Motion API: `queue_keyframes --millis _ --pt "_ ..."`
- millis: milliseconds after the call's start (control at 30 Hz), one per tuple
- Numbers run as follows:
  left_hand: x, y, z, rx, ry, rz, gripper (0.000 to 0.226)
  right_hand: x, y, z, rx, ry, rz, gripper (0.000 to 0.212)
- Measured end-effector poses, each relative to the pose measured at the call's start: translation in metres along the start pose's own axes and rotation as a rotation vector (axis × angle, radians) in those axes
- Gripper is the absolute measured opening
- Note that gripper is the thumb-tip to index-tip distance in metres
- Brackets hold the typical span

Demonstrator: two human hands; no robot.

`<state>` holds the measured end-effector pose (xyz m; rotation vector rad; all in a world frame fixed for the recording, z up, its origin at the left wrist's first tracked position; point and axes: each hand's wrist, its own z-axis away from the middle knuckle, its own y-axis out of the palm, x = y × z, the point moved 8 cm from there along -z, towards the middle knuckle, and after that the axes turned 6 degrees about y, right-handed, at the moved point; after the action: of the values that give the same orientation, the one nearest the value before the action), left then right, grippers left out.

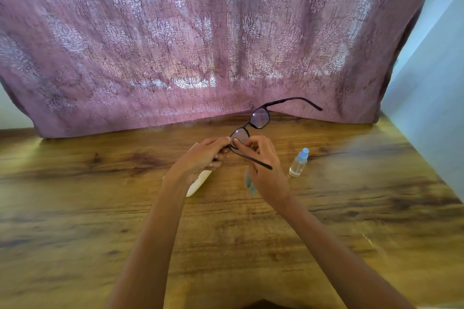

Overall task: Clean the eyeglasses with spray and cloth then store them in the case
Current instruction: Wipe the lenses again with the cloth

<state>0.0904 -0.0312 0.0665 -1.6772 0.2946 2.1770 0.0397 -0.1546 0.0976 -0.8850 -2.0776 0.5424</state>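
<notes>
1. Holding the dark-framed eyeglasses [259, 118] raised clear of the wooden table [100, 208], in front of a mauve patterned curtain [200, 45], with both temples unfolded.
2. Pinching the near corner of the frame with the left hand [206, 155], fingers curled together on it.
3. Clamping thumb and forefinger of the right hand [263, 168] on the near lens, and seemingly trailing a grey-blue cloth [249, 184] below the palm. Hard to tell whether it reaches between fingertips and glass.
4. Probably in the wiping stage, working the near lens, with the far lens likely yet to do.
5. Leaving the blue-topped spray bottle [298, 164] upright and untouched on the table just right of the right hand. Cannot tell whether sprayed already.
6. Left to do: finishing the wipe, folding the temples and laying the glasses in the pale case [198, 184] on the table beneath the left hand. Mostly hidden, so cannot tell whether open.
</notes>
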Motion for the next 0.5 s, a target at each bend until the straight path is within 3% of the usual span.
queue_keyframes --millis 200,367,500 --pt "0.0 0.0 0.001 0.021 0.016 0.0 0.036 -0.008 -0.005 -0.004 -0.034 0.047 0.093 0.057" --pt "0.001 0.0 -0.001 0.029 0.012 0.001 0.035 0.005 -0.003 0.001 -0.005 0.008 -0.007 0.036" --pt "0.005 -0.001 -0.002 0.032 0.002 0.01 0.034 0.006 -0.001 -0.004 0.031 -0.011 0.058 0.042"
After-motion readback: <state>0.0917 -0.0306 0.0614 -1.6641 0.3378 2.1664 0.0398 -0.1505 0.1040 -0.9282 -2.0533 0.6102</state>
